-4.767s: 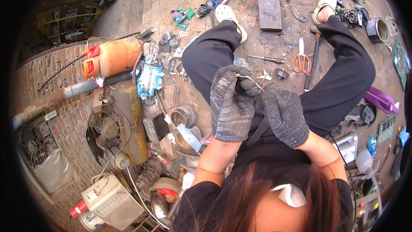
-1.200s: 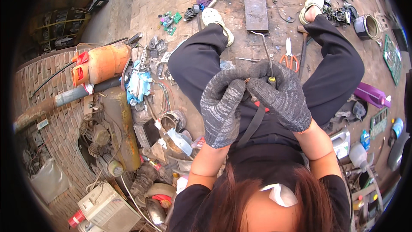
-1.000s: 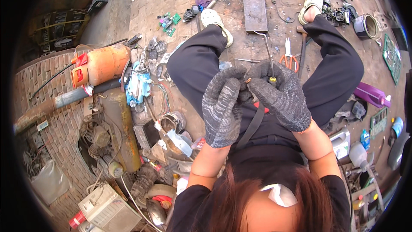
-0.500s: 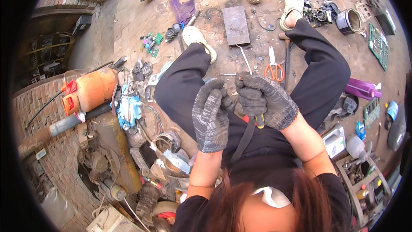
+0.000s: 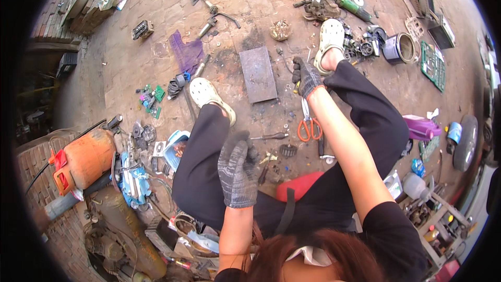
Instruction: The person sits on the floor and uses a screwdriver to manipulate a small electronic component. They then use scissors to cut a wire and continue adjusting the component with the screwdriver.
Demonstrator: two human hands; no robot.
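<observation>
My right hand, in a dark grey knit glove, reaches forward beside my right shoe. Its fingers are closed around a tool with a yellow and black handle; most of the tool is hidden. Nearer my body, my gloved left hand hovers by my left knee with curled fingers, and whatever they hold is hidden. Between my legs lie a screwdriver, a black ridged ring and orange-handled scissors. A flat metal plate rests on the ground ahead, left of my right hand.
At left lie an orange gas cylinder and a purple cloth. A green angle grinder, a metal can and a green circuit board are at far right. A hammer lies partly under my right forearm.
My hands were close together before my lap. Now the right has moved forward with the tool, while the left stays back near my knee. The view has shifted, showing more ground ahead.
</observation>
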